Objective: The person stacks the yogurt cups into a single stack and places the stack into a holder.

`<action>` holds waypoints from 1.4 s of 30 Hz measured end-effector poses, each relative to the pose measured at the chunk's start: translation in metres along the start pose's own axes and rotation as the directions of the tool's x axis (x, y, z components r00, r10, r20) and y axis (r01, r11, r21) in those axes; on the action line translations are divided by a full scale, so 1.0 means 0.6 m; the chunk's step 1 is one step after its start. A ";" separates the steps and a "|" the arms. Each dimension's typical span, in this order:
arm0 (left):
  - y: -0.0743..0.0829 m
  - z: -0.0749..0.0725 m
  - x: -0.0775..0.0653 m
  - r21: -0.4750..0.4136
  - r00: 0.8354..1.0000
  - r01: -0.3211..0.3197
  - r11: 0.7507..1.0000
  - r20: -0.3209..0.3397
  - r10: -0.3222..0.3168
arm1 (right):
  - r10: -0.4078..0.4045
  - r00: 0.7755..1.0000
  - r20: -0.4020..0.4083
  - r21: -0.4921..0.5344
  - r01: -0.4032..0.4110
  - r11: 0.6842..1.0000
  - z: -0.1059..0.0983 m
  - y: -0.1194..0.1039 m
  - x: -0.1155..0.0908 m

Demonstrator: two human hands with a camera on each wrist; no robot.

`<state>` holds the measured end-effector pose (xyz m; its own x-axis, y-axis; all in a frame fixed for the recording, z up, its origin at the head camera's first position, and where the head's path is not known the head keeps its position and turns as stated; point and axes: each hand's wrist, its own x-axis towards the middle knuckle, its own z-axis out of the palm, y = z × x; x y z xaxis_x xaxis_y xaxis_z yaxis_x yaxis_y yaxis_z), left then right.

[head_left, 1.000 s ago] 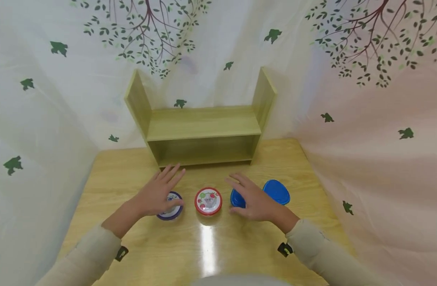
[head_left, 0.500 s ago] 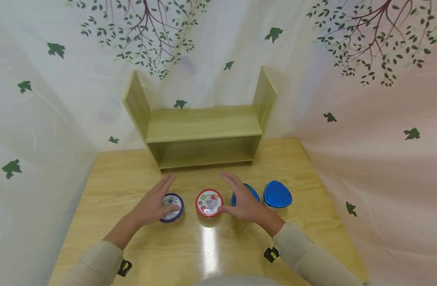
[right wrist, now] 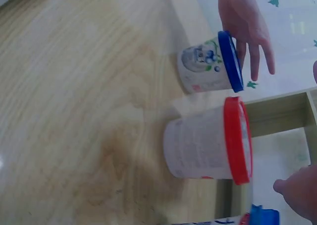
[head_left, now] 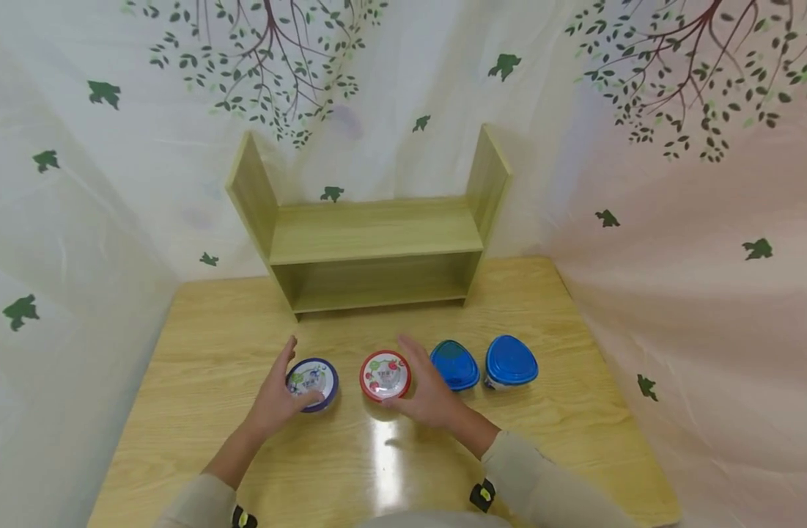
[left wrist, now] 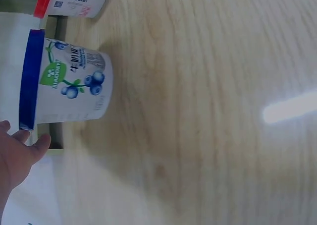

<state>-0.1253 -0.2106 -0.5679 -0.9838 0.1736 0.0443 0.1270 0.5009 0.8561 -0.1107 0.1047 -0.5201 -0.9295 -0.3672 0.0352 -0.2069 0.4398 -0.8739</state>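
A yogurt tub with a blue lid and blueberry print (head_left: 308,379) stands upright on the table; its printed side faces the left wrist view. My left hand (head_left: 271,402) is at its left side, thumb over the near lid edge, fingers spread rather than curled round it. Just right of it stands a tub with a red lid and strawberry print (head_left: 385,374). Along the red tub's right side my right hand (head_left: 431,396) is spread, thumb by the near rim. In the right wrist view a gap shows between the visible part of that hand (right wrist: 299,190) and the red lid (right wrist: 237,140).
Two tubs with rounded-triangular blue lids, one nearer (head_left: 456,365) and one farther right (head_left: 511,359), stand to the right of my right hand. Behind them all, a two-level wooden shelf (head_left: 377,229) stands at the back of the wooden table (head_left: 212,337), before a printed cloth.
My right hand has moved left from the nearer blue-lidded triangular tub to the red-lidded tub. My left hand has come down and slightly left beside the blueberry tub. The tubs stay put.
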 end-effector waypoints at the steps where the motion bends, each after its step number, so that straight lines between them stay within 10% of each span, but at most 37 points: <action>1: -0.005 0.003 -0.003 -0.033 1.000 0.009 0.999 -0.014 -0.010 | 0.006 1.000 0.003 0.001 -0.006 1.000 0.005 0.002 0.000; 17: -0.049 0.036 -0.034 -0.284 0.992 0.031 0.958 -0.105 -0.063 | 0.152 0.988 0.024 -0.027 -0.151 0.988 0.056 0.052 0.021; 42: -0.052 0.049 -0.039 -0.165 0.986 0.148 0.975 -0.053 -0.158 | 0.225 0.974 -0.029 0.196 -0.215 0.957 0.082 0.112 0.020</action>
<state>-0.1027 -0.2055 -0.6107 -0.9968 0.0471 -0.0644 -0.0422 0.3740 0.9264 -0.1209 0.0893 -0.6025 -0.9607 -0.2349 -0.1479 0.0615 0.3393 -0.9387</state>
